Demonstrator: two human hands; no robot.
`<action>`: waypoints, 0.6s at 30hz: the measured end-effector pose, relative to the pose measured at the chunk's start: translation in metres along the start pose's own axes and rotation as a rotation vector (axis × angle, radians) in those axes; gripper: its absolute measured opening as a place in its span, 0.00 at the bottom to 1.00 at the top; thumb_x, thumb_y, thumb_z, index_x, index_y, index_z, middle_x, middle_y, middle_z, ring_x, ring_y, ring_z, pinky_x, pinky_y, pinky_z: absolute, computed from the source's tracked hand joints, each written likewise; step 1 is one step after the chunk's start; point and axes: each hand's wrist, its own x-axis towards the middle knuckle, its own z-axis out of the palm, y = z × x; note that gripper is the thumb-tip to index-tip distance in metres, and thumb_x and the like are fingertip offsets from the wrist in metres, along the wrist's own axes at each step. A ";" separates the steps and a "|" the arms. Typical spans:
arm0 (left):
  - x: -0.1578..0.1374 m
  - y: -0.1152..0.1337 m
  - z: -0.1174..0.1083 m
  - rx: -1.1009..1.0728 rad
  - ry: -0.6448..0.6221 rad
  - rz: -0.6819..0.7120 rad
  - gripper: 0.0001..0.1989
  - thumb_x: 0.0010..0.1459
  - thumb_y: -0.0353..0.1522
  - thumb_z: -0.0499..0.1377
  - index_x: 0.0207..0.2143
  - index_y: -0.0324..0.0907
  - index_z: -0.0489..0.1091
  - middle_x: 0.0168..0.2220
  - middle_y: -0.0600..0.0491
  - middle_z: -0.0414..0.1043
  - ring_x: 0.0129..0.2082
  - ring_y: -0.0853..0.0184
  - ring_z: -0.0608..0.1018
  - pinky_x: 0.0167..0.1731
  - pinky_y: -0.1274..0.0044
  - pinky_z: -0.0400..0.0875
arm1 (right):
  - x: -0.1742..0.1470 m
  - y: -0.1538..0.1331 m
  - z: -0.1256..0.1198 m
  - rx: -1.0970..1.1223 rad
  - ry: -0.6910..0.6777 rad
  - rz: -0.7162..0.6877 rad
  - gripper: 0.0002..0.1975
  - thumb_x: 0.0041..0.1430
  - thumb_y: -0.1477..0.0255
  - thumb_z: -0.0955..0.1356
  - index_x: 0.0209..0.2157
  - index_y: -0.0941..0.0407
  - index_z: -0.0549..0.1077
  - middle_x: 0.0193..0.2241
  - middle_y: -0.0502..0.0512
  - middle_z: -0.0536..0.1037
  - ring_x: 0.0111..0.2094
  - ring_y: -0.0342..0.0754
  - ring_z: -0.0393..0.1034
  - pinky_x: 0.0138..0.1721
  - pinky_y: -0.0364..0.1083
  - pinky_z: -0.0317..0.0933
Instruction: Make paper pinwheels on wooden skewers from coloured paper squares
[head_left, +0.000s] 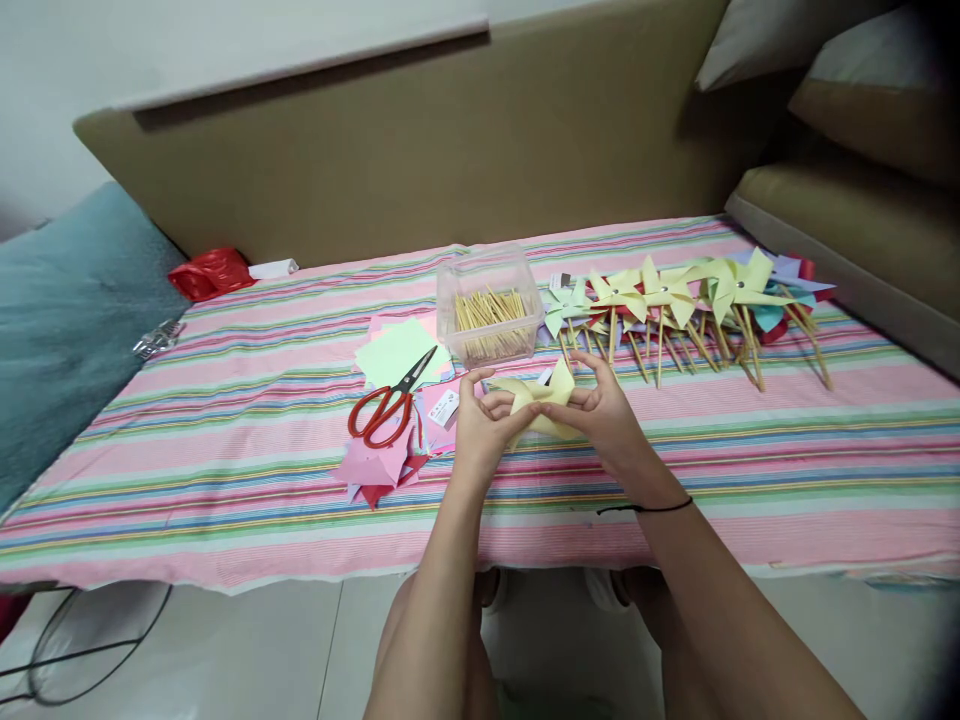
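Between my two hands is a pale yellow paper pinwheel (pixel 553 400), its blades curled in toward the middle. My left hand (pixel 484 425) pinches it from the left, and my right hand (pixel 604 415) grips its right side, with both thumbs meeting at the centre. No stick shows on this pinwheel. Left of my left hand, red-handled scissors (pixel 391 398) lie partly on a stack of pale green paper squares (pixel 401 350). Just beyond my hands stands a clear plastic box (pixel 491 262) of short wooden sticks (pixel 491 312).
Finished pinwheels on sticks (pixel 667 290) lie in a row at the right. Cut pink and red paper pieces (pixel 375 465) rest near the scissors. A red plastic bag (pixel 210 272) sits at the far left on the striped cloth (pixel 247 440). A brown backrest (pixel 420 150) rises behind.
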 end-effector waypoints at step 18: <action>0.003 -0.002 -0.006 0.040 0.113 -0.023 0.35 0.34 0.33 0.70 0.43 0.44 0.55 0.21 0.63 0.68 0.19 0.71 0.74 0.21 0.81 0.67 | -0.003 -0.007 0.004 -0.002 0.065 -0.005 0.49 0.37 0.66 0.78 0.58 0.56 0.53 0.25 0.48 0.79 0.29 0.47 0.73 0.40 0.50 0.68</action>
